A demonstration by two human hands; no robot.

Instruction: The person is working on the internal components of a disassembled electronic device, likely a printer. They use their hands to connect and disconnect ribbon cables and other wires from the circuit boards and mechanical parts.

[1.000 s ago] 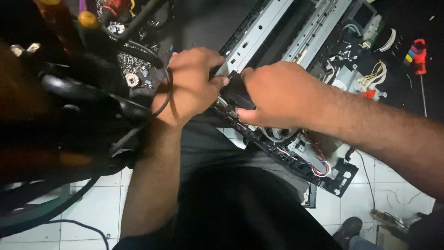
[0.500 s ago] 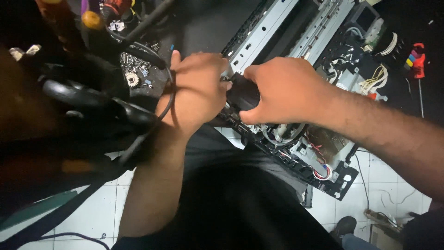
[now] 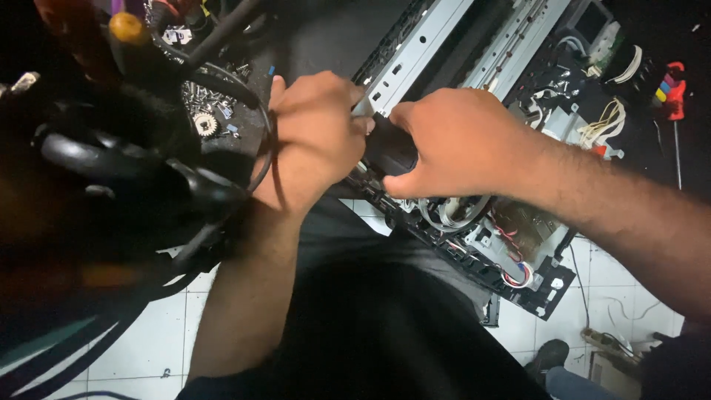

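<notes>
We had both hands on a black cylindrical part [image 3: 391, 146], prob. a roller or motor, sitting at the near edge of an opened printer chassis [image 3: 518, 244]. It lay between the two hands, w/ only its middle showing. Our right hand [image 3: 463, 144] was curled over it from the right, fingers wrapped down around its top, thumb pointing toward the left hand. Our left hand [image 3: 318, 137] was clenched at its left end, pinching a small pale metal bit [image 3: 363, 109] next to the part; what exactly it gripped we couldn't tell. A black cable [image 3: 268, 141] looped across the left wrist.

The chassis ran diagonally, w/ two silver metal rails [image 3: 415, 52] above the hands and a flat ribbon cable [image 3: 452, 215] plus red & white wires [image 3: 518, 274] just below the right hand. Loose screws and a small white gear [image 3: 205, 122] lay left of the left hand. A red-handled screwdriver [image 3: 674, 96] lay far right. White floor tiles [image 3: 148, 348] showed underneath.
</notes>
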